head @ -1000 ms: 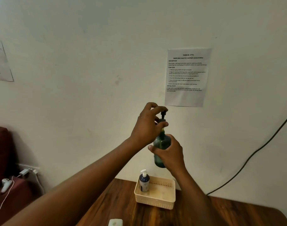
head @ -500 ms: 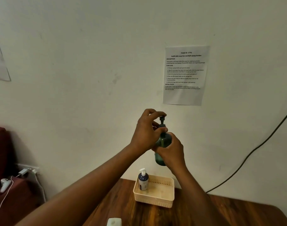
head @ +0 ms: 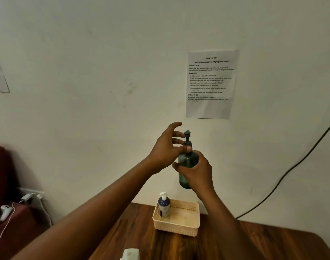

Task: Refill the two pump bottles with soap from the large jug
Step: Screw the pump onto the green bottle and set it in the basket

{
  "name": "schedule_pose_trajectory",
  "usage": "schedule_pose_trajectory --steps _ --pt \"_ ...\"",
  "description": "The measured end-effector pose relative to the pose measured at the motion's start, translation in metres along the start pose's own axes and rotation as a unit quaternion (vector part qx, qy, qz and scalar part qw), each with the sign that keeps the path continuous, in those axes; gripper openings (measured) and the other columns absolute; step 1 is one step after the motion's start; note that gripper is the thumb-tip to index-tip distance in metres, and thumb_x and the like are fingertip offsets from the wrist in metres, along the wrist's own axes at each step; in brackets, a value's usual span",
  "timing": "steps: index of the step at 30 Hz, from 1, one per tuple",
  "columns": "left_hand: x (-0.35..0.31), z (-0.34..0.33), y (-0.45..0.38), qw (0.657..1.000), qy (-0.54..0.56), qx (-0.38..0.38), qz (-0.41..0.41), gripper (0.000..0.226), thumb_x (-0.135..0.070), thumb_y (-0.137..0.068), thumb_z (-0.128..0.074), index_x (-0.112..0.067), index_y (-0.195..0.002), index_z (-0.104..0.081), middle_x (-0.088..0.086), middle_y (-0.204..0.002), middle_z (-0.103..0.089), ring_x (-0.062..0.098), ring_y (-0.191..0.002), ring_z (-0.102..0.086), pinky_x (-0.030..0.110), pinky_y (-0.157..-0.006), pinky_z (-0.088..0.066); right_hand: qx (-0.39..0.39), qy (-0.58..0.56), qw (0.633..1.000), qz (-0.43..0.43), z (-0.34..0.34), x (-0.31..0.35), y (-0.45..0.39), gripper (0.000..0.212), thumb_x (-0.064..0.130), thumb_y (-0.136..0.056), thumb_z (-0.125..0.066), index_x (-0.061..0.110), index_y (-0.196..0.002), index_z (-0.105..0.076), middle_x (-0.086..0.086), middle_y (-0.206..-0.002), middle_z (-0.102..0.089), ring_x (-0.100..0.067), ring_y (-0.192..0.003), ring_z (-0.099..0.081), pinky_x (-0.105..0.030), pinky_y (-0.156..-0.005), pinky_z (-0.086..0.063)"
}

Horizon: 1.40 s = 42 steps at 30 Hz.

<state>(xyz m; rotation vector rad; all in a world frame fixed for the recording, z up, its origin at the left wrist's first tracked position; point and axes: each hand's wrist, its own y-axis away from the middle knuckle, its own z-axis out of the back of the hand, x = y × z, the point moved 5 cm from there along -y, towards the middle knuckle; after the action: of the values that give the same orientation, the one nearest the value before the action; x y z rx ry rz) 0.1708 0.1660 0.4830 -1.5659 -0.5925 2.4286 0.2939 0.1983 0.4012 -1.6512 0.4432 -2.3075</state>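
Note:
I hold a dark green pump bottle (head: 186,160) up in front of the wall, above the table. My right hand (head: 197,173) grips its body from the right. My left hand (head: 166,149) is at the pump head (head: 187,136): the thumb and two fingers pinch the collar below the nozzle, while the index finger points up, free. A second pump bottle (head: 163,205), dark blue and white with a white pump, stands upright in the left corner of the cream basket (head: 179,228). The white top of the large jug (head: 130,254) shows at the bottom edge.
The basket stands on a wooden table (head: 226,244) against the wall. An instruction sheet (head: 211,83) hangs above, and a black cable (head: 292,169) runs down the wall on the right. Left of the table are a dark red seat (head: 14,218), a charger and white cables (head: 31,197).
My left hand has dropped from the pump's top to its collar, with the fingers spread wider. The pump head now sits low on the bottle neck. Both hands shifted slightly lower.

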Motion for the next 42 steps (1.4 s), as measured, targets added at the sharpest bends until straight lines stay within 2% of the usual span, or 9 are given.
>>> schedule_pose_trajectory --steps 3,7,12,15,18,28,34,39,42 --pt "0.006 0.000 0.001 0.999 0.015 -0.041 0.025 0.058 -0.020 -0.079 -0.090 -0.021 -0.129 -0.061 0.002 -0.099 -0.072 0.011 -0.088 -0.071 0.022 -0.078 -0.059 -0.002 0.001 1.000 -0.001 0.000 0.000 0.001 0.061 0.049 -0.069 -0.085 0.040 -0.113 -0.044 0.017 -0.108 -0.051 -0.007 -0.094 -0.051 -0.007 -0.067 -0.033" --pt "0.008 -0.003 0.000 0.999 -0.011 -0.052 0.010 0.022 -0.021 -0.079 -0.090 -0.013 -0.090 -0.073 -0.004 -0.079 -0.073 0.001 -0.069 -0.069 0.011 -0.063 -0.052 -0.002 0.000 1.000 0.001 -0.001 0.000 0.003 0.060 0.048 -0.069 -0.085 0.040 -0.112 -0.044 0.018 -0.106 -0.051 -0.006 -0.092 -0.051 -0.005 -0.065 -0.032" --pt "0.005 -0.002 -0.006 0.999 -0.018 0.044 0.019 0.019 -0.008 -0.091 -0.077 -0.013 -0.110 -0.079 -0.001 -0.104 -0.079 0.008 -0.099 -0.073 0.010 -0.077 -0.051 0.003 -0.023 1.000 -0.011 0.002 -0.004 0.006 0.059 0.047 -0.068 -0.086 0.040 -0.111 -0.046 0.022 -0.099 -0.051 -0.002 -0.080 -0.053 -0.008 -0.063 -0.035" --pt "0.005 -0.002 -0.008 0.988 0.050 0.134 0.051 0.029 0.001 -0.098 -0.064 -0.009 -0.124 -0.072 0.000 -0.111 -0.079 0.006 -0.103 -0.074 0.008 -0.080 -0.054 0.004 -0.038 0.999 -0.007 0.004 -0.002 0.007 0.058 0.046 -0.065 -0.087 0.042 -0.109 -0.049 0.032 -0.094 -0.050 0.001 -0.081 -0.054 -0.010 -0.062 -0.037" --pt "0.006 -0.004 -0.007 0.981 0.076 0.167 0.066 0.033 0.004 -0.101 -0.056 -0.009 -0.130 -0.068 -0.001 -0.116 -0.078 0.003 -0.109 -0.072 0.007 -0.084 -0.053 0.006 -0.048 0.999 -0.003 0.006 -0.002 0.007 0.057 0.045 -0.064 -0.086 0.042 -0.109 -0.050 0.030 -0.096 -0.053 -0.001 -0.084 -0.057 -0.012 -0.063 -0.040" --pt "0.009 -0.007 -0.007 0.996 0.000 0.080 0.027 0.021 -0.009 -0.098 -0.069 -0.019 -0.114 -0.077 0.000 -0.117 -0.078 0.016 -0.117 -0.069 0.040 -0.111 -0.047 -0.003 -0.037 0.999 -0.002 0.008 -0.003 0.008 0.057 0.043 -0.066 -0.086 0.040 -0.110 -0.049 0.031 -0.093 -0.050 0.001 -0.082 -0.055 -0.009 -0.061 -0.037" --pt "0.010 -0.009 -0.004 0.991 0.045 0.113 0.049 0.028 -0.010 -0.100 -0.066 -0.014 -0.127 -0.072 0.000 -0.121 -0.076 0.013 -0.121 -0.067 0.026 -0.101 -0.047 -0.010 -0.029 1.000 -0.001 0.011 -0.003 0.007 0.056 0.044 -0.067 -0.085 0.039 -0.111 -0.050 0.030 -0.094 -0.051 0.003 -0.081 -0.054 -0.009 -0.062 -0.037" --pt "0.010 -0.005 -0.004 0.996 0.073 -0.016 0.054 0.033 -0.024 -0.079 -0.089 -0.006 -0.102 -0.075 0.014 -0.099 -0.078 0.027 -0.096 -0.075 0.039 -0.093 -0.059 -0.019 -0.012 1.000 -0.001 0.010 0.000 0.007 0.058 0.046 -0.068 -0.085 0.041 -0.111 -0.046 0.025 -0.096 -0.049 0.004 -0.077 -0.052 -0.007 -0.063 -0.033" --pt "0.011 -0.007 -0.006 0.997 0.058 0.003 0.045 0.023 -0.019 -0.082 -0.087 -0.005 -0.097 -0.076 0.005 -0.089 -0.080 0.018 -0.090 -0.078 0.027 -0.082 -0.060 -0.014 -0.011 1.000 0.004 0.010 0.002 0.007 0.058 0.047 -0.068 -0.085 0.043 -0.110 -0.045 0.033 -0.092 -0.045 0.005 -0.077 -0.052 -0.006 -0.061 -0.032"
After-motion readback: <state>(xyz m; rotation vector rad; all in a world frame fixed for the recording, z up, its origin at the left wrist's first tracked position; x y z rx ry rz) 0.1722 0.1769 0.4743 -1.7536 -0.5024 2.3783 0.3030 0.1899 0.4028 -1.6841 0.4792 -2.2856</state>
